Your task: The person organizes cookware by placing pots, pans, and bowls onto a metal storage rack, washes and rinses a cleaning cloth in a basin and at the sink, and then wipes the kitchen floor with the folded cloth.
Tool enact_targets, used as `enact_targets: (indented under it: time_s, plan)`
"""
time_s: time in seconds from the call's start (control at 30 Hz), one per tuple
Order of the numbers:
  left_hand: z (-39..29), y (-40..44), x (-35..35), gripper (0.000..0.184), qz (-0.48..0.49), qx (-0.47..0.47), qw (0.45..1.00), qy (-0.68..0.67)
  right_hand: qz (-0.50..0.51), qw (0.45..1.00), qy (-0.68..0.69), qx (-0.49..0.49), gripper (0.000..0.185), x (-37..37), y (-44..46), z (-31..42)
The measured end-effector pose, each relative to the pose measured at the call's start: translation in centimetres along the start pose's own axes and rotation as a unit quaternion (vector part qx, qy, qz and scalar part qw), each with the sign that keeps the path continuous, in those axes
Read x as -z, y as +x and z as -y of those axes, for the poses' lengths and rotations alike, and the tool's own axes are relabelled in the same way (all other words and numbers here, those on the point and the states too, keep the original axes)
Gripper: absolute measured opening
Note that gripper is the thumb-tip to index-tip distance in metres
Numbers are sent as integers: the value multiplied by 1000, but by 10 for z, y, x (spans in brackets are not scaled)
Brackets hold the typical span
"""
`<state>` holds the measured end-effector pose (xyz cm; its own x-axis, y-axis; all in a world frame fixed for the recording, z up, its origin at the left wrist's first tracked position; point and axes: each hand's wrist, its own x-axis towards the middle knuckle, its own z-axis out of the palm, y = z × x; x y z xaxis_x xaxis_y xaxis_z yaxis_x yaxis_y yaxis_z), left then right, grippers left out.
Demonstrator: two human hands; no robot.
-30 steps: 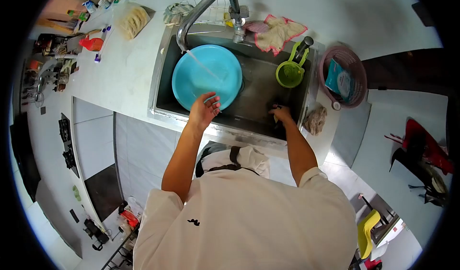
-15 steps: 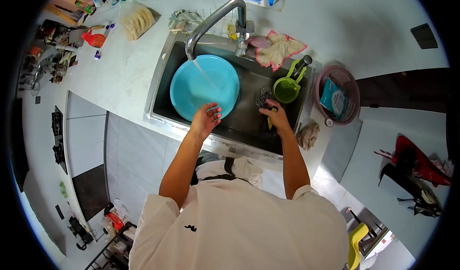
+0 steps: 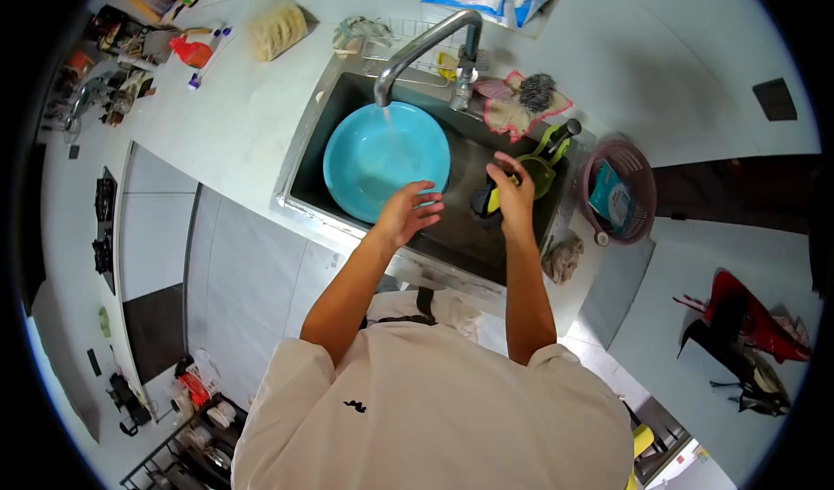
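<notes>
While the yellow-and-black item point(image 3: 493, 200) sits on the palm side of your right hand point(image 3: 517, 195) over the sink point(image 3: 460, 240), your thumb and fingers there stand partly spread, and whether they grip it cannot be told. Your left hand point(image 3: 407, 214) is by the near rim of the blue basin point(image 3: 340, 164), its fingers open, loosely curved and holding nothing. Water runs from the faucet point(image 3: 424, 45) into the basin. As far as shows, the wiry scrubber point(image 3: 537, 93) is already out of the sink, resting on the cloth point(image 3: 504, 116) behind it; the basin and the green strainer point(image 3: 544, 174) are left inside. Half a second ago the scrubber is over the sink beside your right hand, which now reaches farther toward the sink's back.
</notes>
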<state>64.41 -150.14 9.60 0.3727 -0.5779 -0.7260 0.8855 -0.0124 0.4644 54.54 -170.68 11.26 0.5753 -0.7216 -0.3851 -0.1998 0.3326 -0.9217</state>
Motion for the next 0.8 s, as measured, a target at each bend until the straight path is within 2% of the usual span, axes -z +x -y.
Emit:
enact_targets:
  time_s: [0.03, 0.07, 0.2, 0.3, 0.33, 0.43, 0.47, 0.57, 0.6, 0.7, 0.77, 0.8]
  plan:
    - [-2, -4, -7, 54, 3, 16, 1000, -1, 10, 998, 60, 27, 32, -5, -1, -24]
    - [-1, -9, -11, 70, 11, 32, 999, 17, 4, 996, 93, -1, 30, -12, -9, -32]
    - [3, -16, -18, 80, 114, 20, 991, 68, 47, 981, 171, -80, 23, -36, -39, -52]
    - [17, -16, -9, 72, 85, -58, 987, 127, 123, 964, 226, -71, 25, -39, -44, -57]
    - [18, -18, -5, 61, 59, -85, 985, 138, 139, 967, 205, -64, 29, -38, -41, -56]
    - [10, -24, 0, 49, 20, -46, 995, 86, 184, 961, 193, -78, 33, -39, -40, -41]
    - [12, -19, 0, 42, 25, -80, 996, 42, 190, 959, 150, -151, 36, -37, -45, -23]
    - [12, -11, 5, 46, 65, -103, 993, 9, 262, 960, 3, -102, 40, -27, -41, -19]
    - [12, -11, 3, 56, 102, -91, 991, -6, 255, 962, 44, -85, 44, -24, -39, -17]
    - [8, -22, -9, 60, 41, -141, 976, 158, 121, 975, 174, -60, 38, -12, -38, 0]
    - [-1, -32, -16, 68, 125, -159, 950, 236, 110, 970, 215, -26, 29, 4, -36, 19]
    - [-5, -34, -20, 69, 149, -161, 937, 273, 114, 973, 201, -13, 32, 14, -30, 21]
